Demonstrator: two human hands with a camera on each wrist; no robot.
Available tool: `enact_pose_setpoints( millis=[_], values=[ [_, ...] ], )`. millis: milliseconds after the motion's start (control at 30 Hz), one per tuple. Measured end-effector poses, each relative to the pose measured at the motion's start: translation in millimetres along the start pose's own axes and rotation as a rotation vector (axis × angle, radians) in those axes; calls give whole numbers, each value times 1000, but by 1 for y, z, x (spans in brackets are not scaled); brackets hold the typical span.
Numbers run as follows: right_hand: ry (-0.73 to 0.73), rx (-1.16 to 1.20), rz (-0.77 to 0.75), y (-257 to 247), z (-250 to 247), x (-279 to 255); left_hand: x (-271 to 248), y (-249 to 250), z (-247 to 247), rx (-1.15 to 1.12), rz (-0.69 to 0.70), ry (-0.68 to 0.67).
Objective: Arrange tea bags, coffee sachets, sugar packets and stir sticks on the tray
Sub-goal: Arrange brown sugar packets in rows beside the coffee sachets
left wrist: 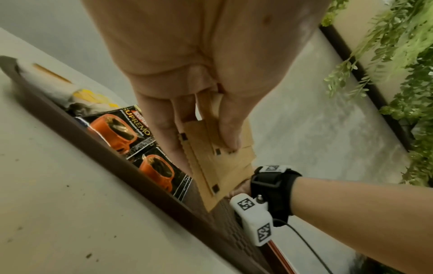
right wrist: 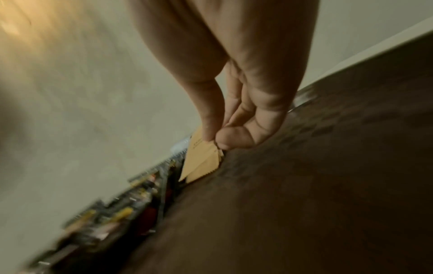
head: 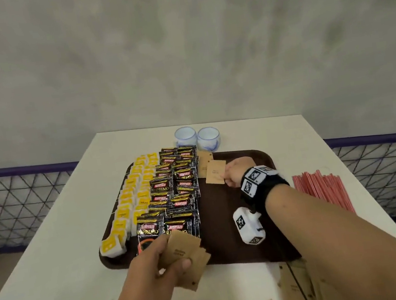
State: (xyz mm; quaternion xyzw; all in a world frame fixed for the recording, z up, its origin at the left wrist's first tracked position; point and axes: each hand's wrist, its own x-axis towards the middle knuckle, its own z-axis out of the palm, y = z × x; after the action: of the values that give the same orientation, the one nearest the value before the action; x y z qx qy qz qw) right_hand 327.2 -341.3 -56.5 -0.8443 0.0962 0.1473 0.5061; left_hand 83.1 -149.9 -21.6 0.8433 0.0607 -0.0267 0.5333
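Observation:
A brown tray (head: pixel 230 235) on the white table holds rows of yellow tea bags (head: pixel 132 198) at its left and black coffee sachets (head: pixel 175 191) beside them. My left hand (head: pixel 157 263) grips a small stack of brown sugar packets (head: pixel 184 254) over the tray's near edge; the same stack of sugar packets (left wrist: pixel 218 163) shows in the left wrist view. My right hand (head: pixel 233 172) pinches a brown sugar packet (head: pixel 215 172) by its edge, low over the tray's far middle, next to another packet (head: pixel 203 160) lying there. The pinched packet (right wrist: pixel 201 157) shows in the right wrist view.
Two white-and-blue cups (head: pixel 197 137) stand behind the tray. Red-striped stir sticks (head: pixel 323 190) lie on the table to the tray's right. More brown packets (head: pixel 297 289) lie at the near table edge. A wire fence (head: pixel 14 203) flanks the table.

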Motion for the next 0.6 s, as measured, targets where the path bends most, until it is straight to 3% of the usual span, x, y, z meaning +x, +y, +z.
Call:
enact_pose_setpoints(
  millis=[267,433,600],
  values=[
    [-41,-60,40,-10,18,30,15,-15,-9,-132,-87,0],
    [-25,-96,21,-10,24,34,20,-16,-6,-173,-72,-5],
    [-10,-131,-78,-32,15,-15,28,-8,-7,-295,-32,19]
  ],
)
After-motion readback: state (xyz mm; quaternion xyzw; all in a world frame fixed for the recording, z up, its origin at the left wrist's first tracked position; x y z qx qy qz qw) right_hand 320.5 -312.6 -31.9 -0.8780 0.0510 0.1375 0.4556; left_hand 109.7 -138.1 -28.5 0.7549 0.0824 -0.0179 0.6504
